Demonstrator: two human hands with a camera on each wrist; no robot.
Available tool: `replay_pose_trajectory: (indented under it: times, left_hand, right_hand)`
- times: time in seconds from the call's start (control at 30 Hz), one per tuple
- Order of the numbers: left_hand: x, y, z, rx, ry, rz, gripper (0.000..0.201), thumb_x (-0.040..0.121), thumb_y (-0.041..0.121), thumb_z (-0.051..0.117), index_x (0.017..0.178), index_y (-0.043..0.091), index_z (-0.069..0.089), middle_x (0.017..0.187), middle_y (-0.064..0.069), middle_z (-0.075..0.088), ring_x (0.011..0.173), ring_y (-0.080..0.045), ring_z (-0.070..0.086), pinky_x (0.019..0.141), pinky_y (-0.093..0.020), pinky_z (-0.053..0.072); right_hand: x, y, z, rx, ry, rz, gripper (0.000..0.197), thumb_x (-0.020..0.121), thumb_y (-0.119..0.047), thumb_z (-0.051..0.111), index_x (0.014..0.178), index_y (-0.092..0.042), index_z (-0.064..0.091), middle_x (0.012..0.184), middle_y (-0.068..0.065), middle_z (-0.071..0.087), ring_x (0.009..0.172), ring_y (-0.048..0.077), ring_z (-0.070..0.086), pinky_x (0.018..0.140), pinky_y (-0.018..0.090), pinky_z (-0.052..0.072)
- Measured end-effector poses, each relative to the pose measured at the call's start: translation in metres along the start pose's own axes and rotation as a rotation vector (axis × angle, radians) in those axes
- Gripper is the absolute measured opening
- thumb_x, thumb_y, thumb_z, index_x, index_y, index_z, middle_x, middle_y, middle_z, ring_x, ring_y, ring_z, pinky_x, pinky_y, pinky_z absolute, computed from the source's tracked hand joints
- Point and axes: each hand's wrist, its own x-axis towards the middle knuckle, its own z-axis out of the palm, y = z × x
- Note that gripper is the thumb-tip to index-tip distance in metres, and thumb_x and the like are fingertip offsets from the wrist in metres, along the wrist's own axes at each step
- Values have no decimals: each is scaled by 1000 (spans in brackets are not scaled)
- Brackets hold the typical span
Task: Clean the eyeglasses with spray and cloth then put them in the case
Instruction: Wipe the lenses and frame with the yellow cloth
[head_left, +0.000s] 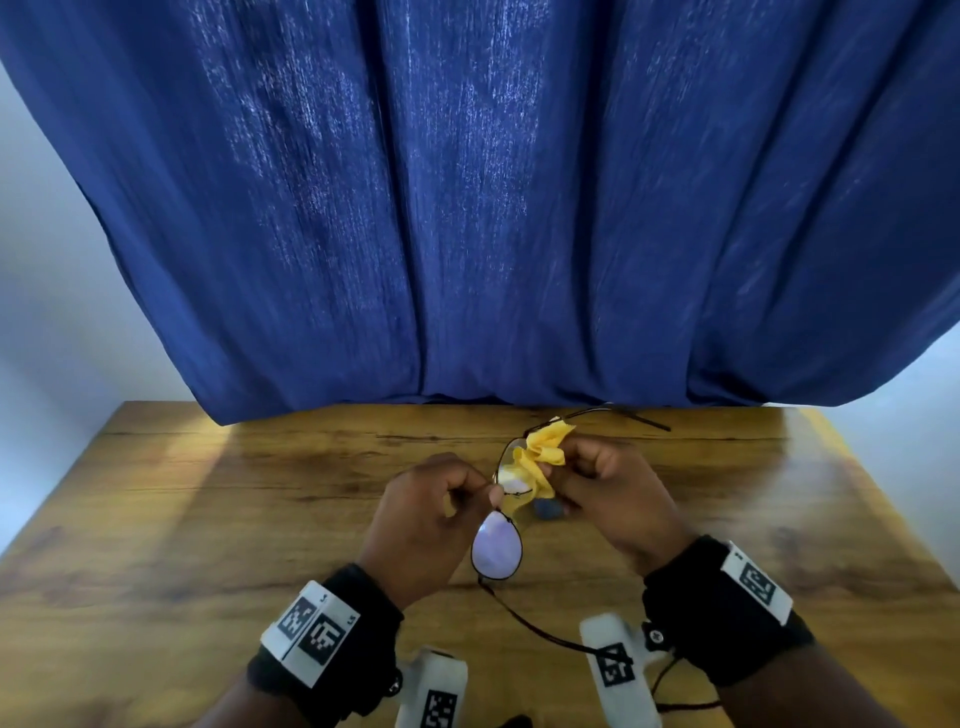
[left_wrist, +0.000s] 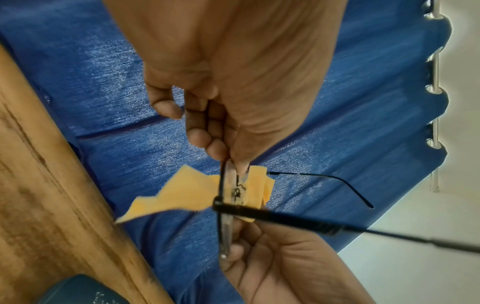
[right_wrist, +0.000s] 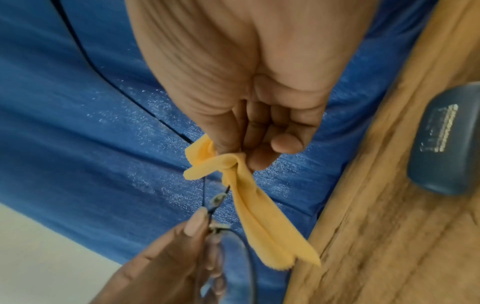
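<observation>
Blue curtain (head_left: 467, 208) hangs behind a wooden worktop (head_left: 208, 493), above which both hands work. By my reading the wiping step is in hand: the eyeglasses (head_left: 497, 552) are held up off the worktop, temples unfolded, one lens bare and nearest the person, the other wrapped in the yellow cloth (head_left: 540, 460). The left hand (head_left: 431, 519) has its fingers curled, thumb and forefinger pinching the frame at the bridge. The right hand (head_left: 608, 493) is curled too, its fingertips pinching the bunched cloth round the far lens (loose corners of cloth stick out on both sides). Both wrists are raised, knuckles up. Next, I judge, the cloth must move to the bare lens, with a light pinch. The blue case (right_wrist: 444, 142) lies shut on the worktop under the hands; no spray bottle is in view.
</observation>
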Motion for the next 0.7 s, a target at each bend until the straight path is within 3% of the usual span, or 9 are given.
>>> replay_pose_trajectory:
  times: [0.1, 0.17, 0.27, 0.37, 0.5, 0.57, 0.63, 0.7]
  left_hand:
    - [1, 3, 2, 38, -31, 21, 13, 94, 27, 73, 83, 21, 76, 82, 11, 70, 81, -8, 64, 66, -12, 46]
    - [1, 2, 2, 43, -36, 43, 13, 93, 27, 73, 82, 21, 77, 80, 12, 68, 80, -9, 64, 66, -14, 46]
    - [1, -2, -2, 24, -17, 45, 12, 92, 27, 74, 82, 20, 76, 80, 11, 69, 80, -11, 64, 66, -18, 48]
    - [0, -8, -9, 12, -4, 30, 11, 91, 27, 76, 83, 21, 77, 81, 10, 70, 80, -10, 65, 67, -19, 49]
    - [-2, -18, -16, 4, -15, 25, 10, 91, 25, 76, 83, 21, 78, 81, 11, 71, 81, -8, 65, 66, -10, 44]
    - [-2, -21, -19, 4, -19, 31, 11, 91, 24, 76, 81, 21, 77, 80, 12, 70, 79, -8, 65, 65, -10, 44]
    - [-1, -25, -21, 15, -5, 36, 12, 91, 23, 77, 79, 20, 76, 78, 11, 68, 77, -9, 63, 64, -10, 42]
    - [1, -29, -23, 29, -2, 50, 14, 90, 24, 77, 78, 18, 73, 78, 8, 67, 75, -12, 61, 62, -10, 39]
  right_hand:
    - [1, -5, 2, 77, 16, 31, 19, 90, -15, 75, 107, -24, 75, 97, -2, 80, 85, 17, 69, 77, 33, 54]
    - [2, -8, 5, 118, 40, -5, 21, 88, -9, 76, 104, -22, 74, 98, -4, 80, 93, 11, 73, 82, 30, 56]
    - [1, -8, 13, 110, 63, -81, 24, 86, -7, 77, 108, -17, 73, 99, -3, 80, 98, 12, 75, 87, 25, 58]
    - [0, -6, 23, 130, 102, -86, 23, 84, -8, 80, 104, -17, 72, 87, -3, 79, 87, 11, 75, 76, 19, 58]
    - [4, -3, 32, 26, 234, -96, 31, 72, -20, 91, 94, -19, 70, 62, -5, 65, 60, 8, 60, 60, 25, 51]
    - [4, -5, 36, -8, 212, -89, 34, 70, -23, 92, 96, -22, 70, 67, -6, 70, 62, 11, 65, 63, 26, 54]
    - [4, -7, 43, -44, 153, -77, 39, 69, -29, 93, 100, -26, 69, 80, -1, 76, 75, 19, 72, 71, 34, 59]
    - [5, -5, 47, -86, 132, -61, 43, 66, -36, 94, 100, -28, 69, 85, -4, 77, 78, 14, 73, 71, 32, 60]
